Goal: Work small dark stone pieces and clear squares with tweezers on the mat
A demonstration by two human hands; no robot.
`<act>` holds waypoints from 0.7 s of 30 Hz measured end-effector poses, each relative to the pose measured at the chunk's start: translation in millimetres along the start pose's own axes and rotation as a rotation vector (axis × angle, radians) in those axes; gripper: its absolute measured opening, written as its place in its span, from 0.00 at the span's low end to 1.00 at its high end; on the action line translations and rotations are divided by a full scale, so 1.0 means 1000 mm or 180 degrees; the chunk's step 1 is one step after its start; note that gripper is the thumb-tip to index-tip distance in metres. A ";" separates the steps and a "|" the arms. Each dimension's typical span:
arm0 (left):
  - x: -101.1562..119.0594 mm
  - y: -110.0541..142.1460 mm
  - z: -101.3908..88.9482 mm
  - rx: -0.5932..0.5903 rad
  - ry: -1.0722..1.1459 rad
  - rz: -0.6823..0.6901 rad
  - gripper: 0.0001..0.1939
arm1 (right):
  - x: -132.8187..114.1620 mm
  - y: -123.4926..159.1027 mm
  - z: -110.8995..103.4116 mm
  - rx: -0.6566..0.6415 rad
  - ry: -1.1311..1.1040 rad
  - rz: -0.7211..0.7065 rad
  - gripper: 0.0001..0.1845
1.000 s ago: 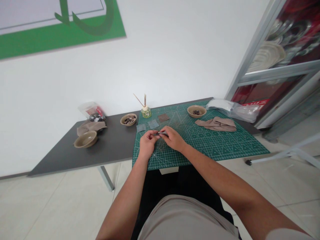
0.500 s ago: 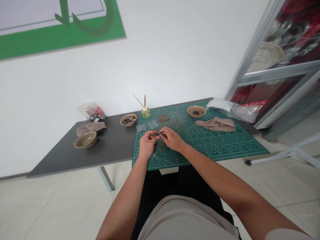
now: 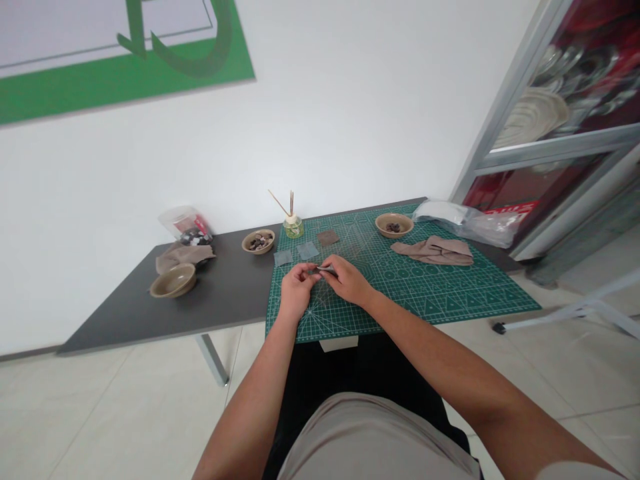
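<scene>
The left hand (image 3: 296, 288) pinches a small grey piece (image 3: 327, 270) with closed fingers, and the right hand (image 3: 350, 280) grips it too (much the same pose as half a second ago), over the green mat (image 3: 380, 273). Its front edge lies toward the body; small squares (image 3: 307, 251) sit just beyond; printed grid runs rightward to a crumpled cloth (image 3: 436, 251).

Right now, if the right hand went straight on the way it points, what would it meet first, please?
The right hand would probably meet the left hand first, at the small dark piece held between them, though depth is hard to judge.
</scene>
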State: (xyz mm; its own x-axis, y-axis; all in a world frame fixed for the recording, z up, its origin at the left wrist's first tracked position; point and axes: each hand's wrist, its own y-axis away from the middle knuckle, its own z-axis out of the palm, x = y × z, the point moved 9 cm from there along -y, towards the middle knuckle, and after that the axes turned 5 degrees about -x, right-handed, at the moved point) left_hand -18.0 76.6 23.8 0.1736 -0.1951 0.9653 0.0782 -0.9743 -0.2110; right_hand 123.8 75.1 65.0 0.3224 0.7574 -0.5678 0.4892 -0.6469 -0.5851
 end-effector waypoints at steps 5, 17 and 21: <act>-0.001 -0.001 0.000 -0.0028 -0.0058 0.0060 0.11 | -0.001 0.000 0.003 -0.0065 -0.0004 -0.0073 0.03; -0.001 -0.001 0.001 -0.0064 -0.0016 0.0000 0.13 | 0.002 0.000 0.000 -0.0001 -0.0062 0.0051 0.03; -0.003 -0.001 0.001 -0.0063 -0.0058 0.0013 0.13 | -0.002 0.000 0.001 -0.0031 -0.0085 -0.0095 0.03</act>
State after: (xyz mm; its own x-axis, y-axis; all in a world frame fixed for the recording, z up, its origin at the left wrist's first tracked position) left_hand -17.7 78.3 21.0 0.1918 -0.1974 0.9614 0.0582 -0.9756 -0.2119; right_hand 122.2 73.8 65.5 0.2857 0.7737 -0.5655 0.5063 -0.6229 -0.5964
